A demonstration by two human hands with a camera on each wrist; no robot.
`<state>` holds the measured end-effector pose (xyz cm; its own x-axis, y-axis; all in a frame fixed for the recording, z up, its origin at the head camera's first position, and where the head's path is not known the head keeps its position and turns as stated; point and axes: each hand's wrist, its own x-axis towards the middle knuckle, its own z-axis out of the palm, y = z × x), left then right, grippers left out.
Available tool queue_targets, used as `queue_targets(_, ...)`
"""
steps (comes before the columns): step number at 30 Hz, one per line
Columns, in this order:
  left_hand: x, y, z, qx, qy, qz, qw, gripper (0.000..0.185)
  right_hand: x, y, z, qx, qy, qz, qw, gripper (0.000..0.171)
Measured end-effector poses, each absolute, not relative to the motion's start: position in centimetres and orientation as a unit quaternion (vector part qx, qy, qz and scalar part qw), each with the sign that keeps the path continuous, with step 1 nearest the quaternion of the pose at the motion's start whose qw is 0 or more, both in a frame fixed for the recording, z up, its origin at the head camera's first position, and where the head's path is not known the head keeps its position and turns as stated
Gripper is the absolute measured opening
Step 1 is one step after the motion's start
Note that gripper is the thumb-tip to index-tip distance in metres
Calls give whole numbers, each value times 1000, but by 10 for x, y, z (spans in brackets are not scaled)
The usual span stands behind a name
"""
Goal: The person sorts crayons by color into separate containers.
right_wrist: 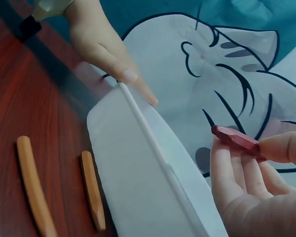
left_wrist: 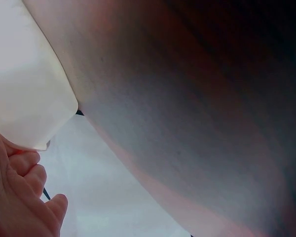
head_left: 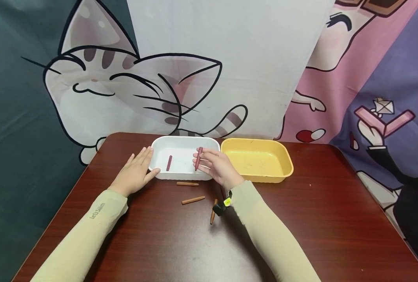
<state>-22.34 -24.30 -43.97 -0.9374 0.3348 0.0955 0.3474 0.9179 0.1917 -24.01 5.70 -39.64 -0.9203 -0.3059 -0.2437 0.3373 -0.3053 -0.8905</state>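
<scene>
Right hand [head_left: 218, 167]: thumb and fingertips [right_wrist: 278, 147] pinch a dark red crayon [head_left: 199, 158] near its middle, holding it above the white tray [head_left: 184, 175], likely for release inside. Second dark red crayon [head_left: 168, 163] lies on the tray floor. Left hand [head_left: 135, 172]: fingers straight and close together, flat against the tray's left wall, apparently steadying it. Three orange crayons [head_left: 193, 200] lie on the wooden table [head_left: 336, 219] just in front of the tray. Yellow tray [head_left: 256, 161] touches the white tray's right side.
</scene>
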Motion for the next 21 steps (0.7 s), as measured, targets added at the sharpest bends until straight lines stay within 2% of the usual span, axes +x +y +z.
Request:
queue_targets(12,-224,-241,-441,-178,-978,-103,35,80,-267,16,-401,26,608,-772,184,32)
queue_targets(21,-224,-243,-441,-178,-977,-107,37,80,-279,-5,-413,25,711,-683,165,21)
